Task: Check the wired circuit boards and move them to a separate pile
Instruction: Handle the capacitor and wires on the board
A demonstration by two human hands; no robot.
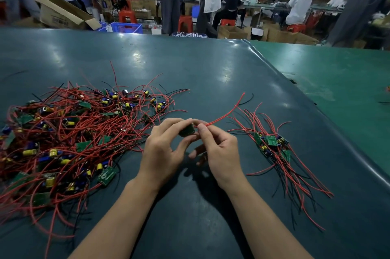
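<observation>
While both forearms reach in over the dark green table (200, 81), the left hand (164, 151) pinches a small circuit board (187, 130) held above it — the right hand (217, 149) pinches its red wire (225, 114). A large tangled pile (69, 136) lies left, a small pile (274, 147) right.

A dark teal table mat (190, 73), smooth and glossy like vinyl or rubber, reflects overhead lights. Left of the mat's centre lies a heap of circuit boards (69, 138): matt green board, shiny yellow and blue capacitor sleeves, smooth red and black plastic-coated wires. Beyond the mat's far edge sit matt brown cardboard boxes (61, 14) and what looks like a blue plastic crate (126, 27).
</observation>
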